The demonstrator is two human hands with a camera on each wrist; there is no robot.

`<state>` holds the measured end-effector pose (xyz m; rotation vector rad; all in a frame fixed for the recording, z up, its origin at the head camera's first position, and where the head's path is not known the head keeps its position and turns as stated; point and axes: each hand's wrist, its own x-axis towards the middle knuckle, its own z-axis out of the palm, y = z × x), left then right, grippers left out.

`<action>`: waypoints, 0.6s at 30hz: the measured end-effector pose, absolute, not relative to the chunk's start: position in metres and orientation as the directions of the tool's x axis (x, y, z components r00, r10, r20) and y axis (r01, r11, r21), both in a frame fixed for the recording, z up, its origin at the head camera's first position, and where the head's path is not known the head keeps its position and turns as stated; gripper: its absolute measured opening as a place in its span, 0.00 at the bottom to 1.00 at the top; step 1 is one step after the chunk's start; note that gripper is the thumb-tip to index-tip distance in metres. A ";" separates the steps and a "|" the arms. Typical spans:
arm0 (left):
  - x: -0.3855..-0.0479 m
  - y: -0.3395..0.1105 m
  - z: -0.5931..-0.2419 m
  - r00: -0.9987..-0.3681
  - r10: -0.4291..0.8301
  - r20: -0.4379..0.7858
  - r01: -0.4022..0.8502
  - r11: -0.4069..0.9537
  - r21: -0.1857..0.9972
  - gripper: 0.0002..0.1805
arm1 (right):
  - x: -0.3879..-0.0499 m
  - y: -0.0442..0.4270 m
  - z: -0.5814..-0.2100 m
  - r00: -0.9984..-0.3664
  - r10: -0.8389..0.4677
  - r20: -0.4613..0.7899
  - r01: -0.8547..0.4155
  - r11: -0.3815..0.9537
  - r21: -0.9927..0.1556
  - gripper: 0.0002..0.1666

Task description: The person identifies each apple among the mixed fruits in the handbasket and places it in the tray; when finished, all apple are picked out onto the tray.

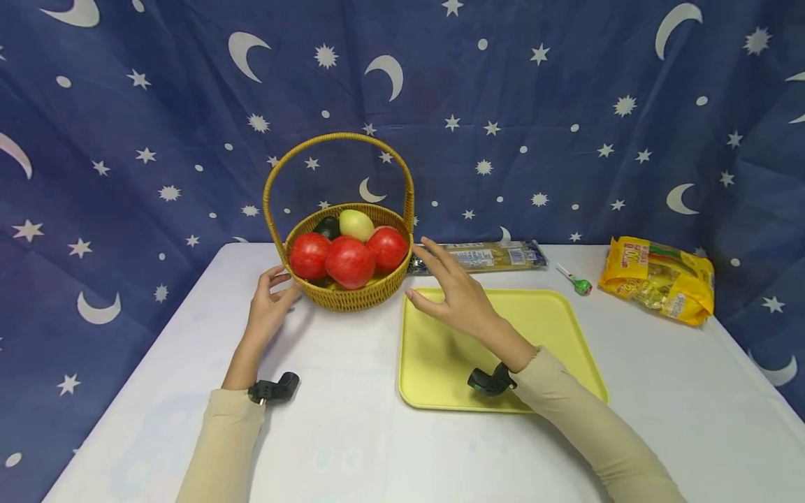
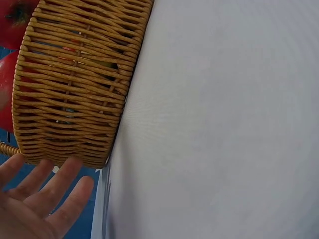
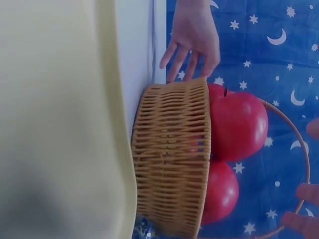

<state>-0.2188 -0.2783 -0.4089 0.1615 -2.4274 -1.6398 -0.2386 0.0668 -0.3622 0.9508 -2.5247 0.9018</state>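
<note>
A wicker basket (image 1: 349,299) with a tall hoop handle stands at the back of the table, holding several red fruits (image 1: 350,263), a pale green one (image 1: 356,225) and a dark one (image 1: 327,227). My left hand (image 1: 267,307) is at the basket's left side, fingers relaxed; in the left wrist view its fingertips (image 2: 73,164) are at the wicker wall, contact unclear. My right hand (image 1: 455,293), fingers spread, is beside the basket's right side above a yellow tray (image 1: 503,388) and holds nothing. Both hands also show in the right wrist view.
Behind the tray lies a long clear packet (image 1: 497,257). A green lollipop (image 1: 581,286) lies right of it, and a yellow candy bag (image 1: 657,279) is at the back right. A blue star-and-moon cloth (image 1: 440,175) hangs behind the table.
</note>
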 end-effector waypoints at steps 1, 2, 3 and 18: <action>-0.219 -0.279 -0.410 -0.974 -0.198 0.106 0.027 0.367 0.930 0.36 | -0.239 0.065 -0.362 -0.737 -0.488 0.468 -0.675 0.578 -0.459 0.43; -0.219 -0.280 -0.411 -0.976 -0.190 0.105 0.030 0.363 0.931 0.37 | -0.239 0.063 -0.362 -0.736 -0.489 0.469 -0.676 0.572 -0.465 0.43; -0.219 -0.280 -0.412 -0.978 -0.180 0.107 0.036 0.357 0.933 0.38 | -0.239 0.061 -0.361 -0.736 -0.489 0.469 -0.676 0.567 -0.470 0.43; -0.220 -0.283 -0.417 -0.984 -0.109 0.144 0.103 0.319 0.942 0.45 | -0.250 0.037 -0.371 -0.672 -0.508 0.539 -0.739 0.411 -0.534 0.43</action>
